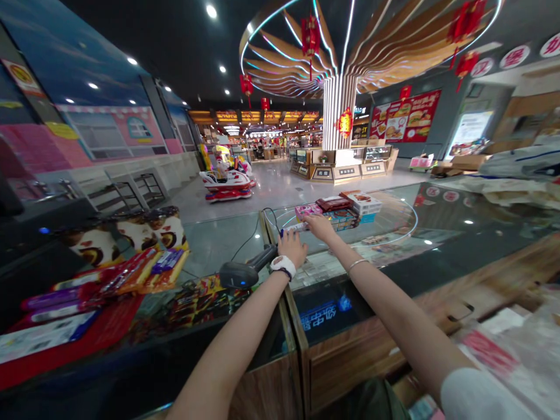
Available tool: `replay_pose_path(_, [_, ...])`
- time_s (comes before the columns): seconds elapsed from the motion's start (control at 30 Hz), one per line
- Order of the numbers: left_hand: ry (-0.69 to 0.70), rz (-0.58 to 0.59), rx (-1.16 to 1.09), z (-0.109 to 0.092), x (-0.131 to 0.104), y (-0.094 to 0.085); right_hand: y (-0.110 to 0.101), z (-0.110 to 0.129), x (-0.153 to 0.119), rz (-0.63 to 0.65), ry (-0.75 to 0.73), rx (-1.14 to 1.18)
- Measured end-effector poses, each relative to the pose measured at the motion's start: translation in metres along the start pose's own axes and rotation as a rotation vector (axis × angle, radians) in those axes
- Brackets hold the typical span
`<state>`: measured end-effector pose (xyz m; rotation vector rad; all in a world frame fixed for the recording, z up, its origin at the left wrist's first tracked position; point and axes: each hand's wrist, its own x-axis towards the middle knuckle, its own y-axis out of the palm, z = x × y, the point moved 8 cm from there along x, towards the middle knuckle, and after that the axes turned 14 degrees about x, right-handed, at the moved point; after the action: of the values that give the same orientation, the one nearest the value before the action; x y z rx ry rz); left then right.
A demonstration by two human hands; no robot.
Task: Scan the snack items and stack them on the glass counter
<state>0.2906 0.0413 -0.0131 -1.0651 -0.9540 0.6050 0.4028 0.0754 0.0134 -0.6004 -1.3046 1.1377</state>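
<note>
Both of my hands reach forward over the glass counter [394,256]. My left hand [293,248] lies with its fingers spread at the near end of a slim, light-coloured item [297,227] with a blue end. My right hand [318,226] has its fingers curled round the far end of that item, close to a pile of packets. A black handheld scanner [240,274] with a small blue light rests on the counter to the left of my left wrist. Beyond my right hand are a pink packet [307,210], a dark red packet [333,203] and a white box [365,202].
Colourful snack bars [146,269] and dark pouches [168,227] stand on the left side. A thin black cable [247,240] runs over the glass. Clear plastic bags [531,332] are at the lower right. Past the counter are a kiddie ride [228,181] and a round display stand [335,166].
</note>
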Motion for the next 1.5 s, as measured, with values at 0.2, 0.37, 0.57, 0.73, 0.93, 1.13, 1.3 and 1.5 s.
replay_pose_path(0.2, [0.034,0.057,-0.014,-0.001,0.001,0.007,0.005,-0.001,-0.003,0.061,0.002,-0.012])
replay_pose_path(0.37, [0.052,0.039,-0.026,-0.002,0.002,0.008,0.008,0.008,-0.019,0.069,0.017,-0.016])
replay_pose_path(0.57, [0.043,0.073,-0.047,-0.001,0.005,0.015,0.023,0.006,-0.032,0.195,0.128,0.040])
replay_pose_path(0.73, [0.054,0.059,-0.074,0.000,0.009,0.021,0.031,-0.002,-0.031,0.232,0.154,0.048])
replay_pose_path(0.93, [0.053,0.065,-0.055,-0.001,0.007,0.020,0.032,-0.005,-0.030,0.258,0.158,0.067])
replay_pose_path(1.13, [0.063,-0.017,-0.013,-0.003,0.003,0.005,0.024,0.001,-0.027,0.226,0.133,0.090])
replay_pose_path(1.3, [0.087,-0.065,0.010,-0.006,-0.004,-0.009,0.018,0.010,-0.032,0.195,0.137,0.101])
replay_pose_path(1.5, [0.081,-0.116,0.033,-0.003,-0.025,-0.042,-0.004,0.029,-0.042,0.061,0.142,0.140])
